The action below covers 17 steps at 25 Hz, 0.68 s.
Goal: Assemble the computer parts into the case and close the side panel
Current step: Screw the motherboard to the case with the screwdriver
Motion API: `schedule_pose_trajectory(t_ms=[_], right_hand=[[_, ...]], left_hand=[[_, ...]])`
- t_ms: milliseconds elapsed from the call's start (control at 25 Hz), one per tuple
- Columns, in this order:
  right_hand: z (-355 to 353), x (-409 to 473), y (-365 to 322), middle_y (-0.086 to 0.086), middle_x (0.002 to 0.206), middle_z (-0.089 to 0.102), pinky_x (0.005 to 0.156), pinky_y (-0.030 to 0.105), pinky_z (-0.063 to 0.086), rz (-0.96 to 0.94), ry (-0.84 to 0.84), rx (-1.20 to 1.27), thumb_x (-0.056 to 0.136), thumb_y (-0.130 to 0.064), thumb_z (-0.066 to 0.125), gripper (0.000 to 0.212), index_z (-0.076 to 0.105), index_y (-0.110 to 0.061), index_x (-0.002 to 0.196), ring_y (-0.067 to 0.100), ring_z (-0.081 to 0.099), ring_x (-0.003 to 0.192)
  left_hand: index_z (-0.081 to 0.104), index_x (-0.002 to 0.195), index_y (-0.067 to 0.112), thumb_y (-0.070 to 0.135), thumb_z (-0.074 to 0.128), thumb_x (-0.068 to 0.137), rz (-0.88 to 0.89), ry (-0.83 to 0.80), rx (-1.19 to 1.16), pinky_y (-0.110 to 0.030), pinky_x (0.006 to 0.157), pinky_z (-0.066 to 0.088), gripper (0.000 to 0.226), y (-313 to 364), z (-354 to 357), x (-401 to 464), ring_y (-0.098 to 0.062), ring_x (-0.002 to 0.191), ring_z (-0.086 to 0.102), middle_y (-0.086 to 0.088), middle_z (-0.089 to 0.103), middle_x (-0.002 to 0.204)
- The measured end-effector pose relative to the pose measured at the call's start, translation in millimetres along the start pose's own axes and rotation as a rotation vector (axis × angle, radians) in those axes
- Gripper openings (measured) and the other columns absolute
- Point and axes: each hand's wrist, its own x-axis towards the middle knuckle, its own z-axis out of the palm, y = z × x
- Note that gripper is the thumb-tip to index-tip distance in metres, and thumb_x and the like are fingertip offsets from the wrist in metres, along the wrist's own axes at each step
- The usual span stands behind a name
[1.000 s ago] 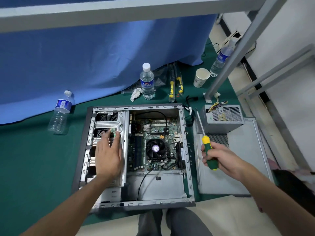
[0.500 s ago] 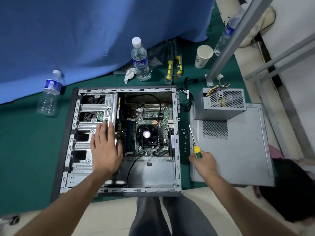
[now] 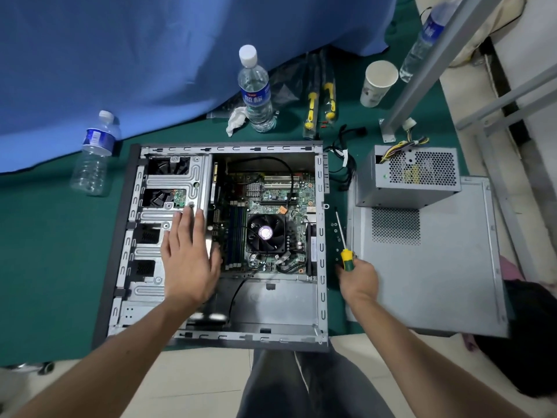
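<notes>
Resting flat with fingers straight, the left hand (image 3: 188,260) lies on the metal drive cage (image 3: 171,191) inside the open computer case (image 3: 223,337); its grip is released and holds nothing. Right hand (image 3: 358,280) has its grip clenched around the green-and-yellow handle of a screwdriver (image 3: 343,239), shaft pointing away from the person.

Relative to the left grip: motherboard (image 3: 271,194) and its black cooler fan (image 3: 265,233) sit just to the right, inside the case. Case lies on its side on green cloth (image 3: 45,251), side open upward.

Relative to the right grip: case wall is just to the left; grey side panel (image 3: 428,267) lies flat just to the right, apart from the case. Power supply (image 3: 410,176) stands on the panel's far end, beyond the grip, its coloured wires loose.

Farther off: two water bottles (image 3: 254,86) (image 3: 93,155), paper cup (image 3: 376,82), spare screwdrivers (image 3: 319,101) in clear sleeves, blue drape (image 3: 120,55).
</notes>
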Motion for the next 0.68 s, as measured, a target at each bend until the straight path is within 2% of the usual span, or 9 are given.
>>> schedule_pose_trajectory(t_ms=[200,320,400,480,680], right_hand=[[-6,-4,6,-0.002,0.052,0.050,0.048,0.026,0.034,-0.045,0.008,0.036,0.086,-0.012,0.066,0.028,0.055,-0.015,0.061,0.016,0.044,0.050],[-15,-14,9,0.006,0.058,0.055,0.050,0.030,0.044,-0.067,0.004,0.197,0.087,-0.012,0.064,0.013,0.062,-0.008,0.075,0.021,0.050,0.051],[-23,-22,5,0.010,0.065,0.056,0.044,0.025,0.045,-0.076,-0.001,0.326,0.087,-0.012,0.064,0.009,0.062,-0.005,0.081,0.020,0.053,0.052],[-33,-31,-5,0.011,0.068,0.056,0.047,0.018,0.046,-0.105,0.007,0.411,0.086,-0.010,0.067,0.009,0.061,-0.005,0.082,0.016,0.054,0.052],[-59,-68,-57,0.007,0.071,0.065,0.053,0.025,0.050,-0.251,-0.012,0.584,0.085,-0.011,0.071,0.006,0.068,-0.015,0.082,0.011,0.055,0.049]], left_hand=[[0.019,0.155,0.010,0.044,0.033,0.096,-0.004,-0.020,0.010,-0.053,0.120,0.014,0.069,2,-2,0,-0.026,0.151,0.003,-0.011,0.011,0.164],[0.018,0.156,0.011,0.045,0.030,0.096,-0.006,-0.032,0.011,-0.052,0.120,0.013,0.070,2,-3,0,-0.025,0.151,0.002,-0.010,0.010,0.164],[0.017,0.156,0.011,0.046,0.029,0.096,-0.003,-0.027,0.005,-0.052,0.120,0.012,0.070,1,-2,-1,-0.025,0.151,0.002,-0.011,0.010,0.164],[0.018,0.156,0.011,0.044,0.032,0.097,0.006,-0.013,-0.004,-0.051,0.120,0.012,0.069,1,-2,-1,-0.026,0.151,0.003,-0.011,0.012,0.163],[0.016,0.156,0.012,0.041,0.043,0.098,0.017,-0.020,-0.031,-0.048,0.121,0.008,0.070,0,-3,0,-0.024,0.151,0.000,-0.009,0.009,0.164]])
